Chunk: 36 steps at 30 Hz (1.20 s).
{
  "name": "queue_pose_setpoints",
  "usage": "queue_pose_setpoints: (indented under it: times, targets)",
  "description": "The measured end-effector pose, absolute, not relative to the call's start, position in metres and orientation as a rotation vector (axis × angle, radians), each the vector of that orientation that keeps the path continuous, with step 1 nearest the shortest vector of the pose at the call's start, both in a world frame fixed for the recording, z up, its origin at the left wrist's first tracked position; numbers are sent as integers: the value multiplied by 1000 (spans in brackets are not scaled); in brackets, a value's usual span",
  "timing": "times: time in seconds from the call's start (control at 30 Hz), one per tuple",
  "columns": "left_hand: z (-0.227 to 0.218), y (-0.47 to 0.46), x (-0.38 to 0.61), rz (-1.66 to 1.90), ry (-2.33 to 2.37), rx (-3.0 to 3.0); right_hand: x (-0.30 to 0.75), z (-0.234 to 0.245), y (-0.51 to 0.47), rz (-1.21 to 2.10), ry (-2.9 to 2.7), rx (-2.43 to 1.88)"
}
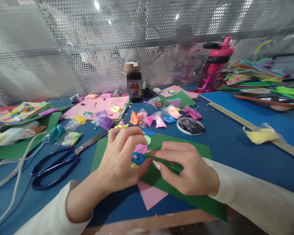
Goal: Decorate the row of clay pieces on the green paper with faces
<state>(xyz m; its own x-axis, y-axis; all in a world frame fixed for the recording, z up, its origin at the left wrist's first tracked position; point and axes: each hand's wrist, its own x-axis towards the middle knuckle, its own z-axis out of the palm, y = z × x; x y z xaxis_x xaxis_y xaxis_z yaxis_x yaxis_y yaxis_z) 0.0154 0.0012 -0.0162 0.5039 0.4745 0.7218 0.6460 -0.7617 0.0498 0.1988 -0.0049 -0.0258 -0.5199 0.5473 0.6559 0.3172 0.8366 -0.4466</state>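
A small clay figure (138, 158) shows through the arch of my left hand, blue with a round eye, a pink piece on top and yellow at the bottom. My left hand (121, 155) curls around it, thumb below and fingers over the far side. From the right, my right hand (186, 166) reaches to the figure's edge with thumb and forefinger nearly together in a pinch. Anything between those fingertips is too small to make out. Beneath both hands lies green paper (198, 150), with pink paper (152, 195) sticking out under it.
Blue-handled scissors (56, 163) lie at left beside a white cable (19, 179). Several bags of coloured clay (159, 119) are scattered behind the hands. A lidded cup (134, 85) and a pink bottle (214, 67) stand near the perforated screen (93, 42). A phone (269, 99) rests at right.
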Motion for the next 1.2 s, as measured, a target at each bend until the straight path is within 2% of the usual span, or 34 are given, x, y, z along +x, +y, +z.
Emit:
queue_pose_setpoints:
  times: [0.4,0.7,0.93,1.2]
  targets:
    - [-15,0,19,-1057,-1018,-2636,199,-27,-6,310,-2255,-593]
    - [-17,-1,17,-1049,-998,-2602,199,-24,1,720,-2173,-788]
    - [-15,1,15,-1067,-990,-2572,199,-24,7,1164,-1974,-900]
    - [-10,-3,12,-1126,-916,-2618,202,-21,8,1244,-1862,-891]
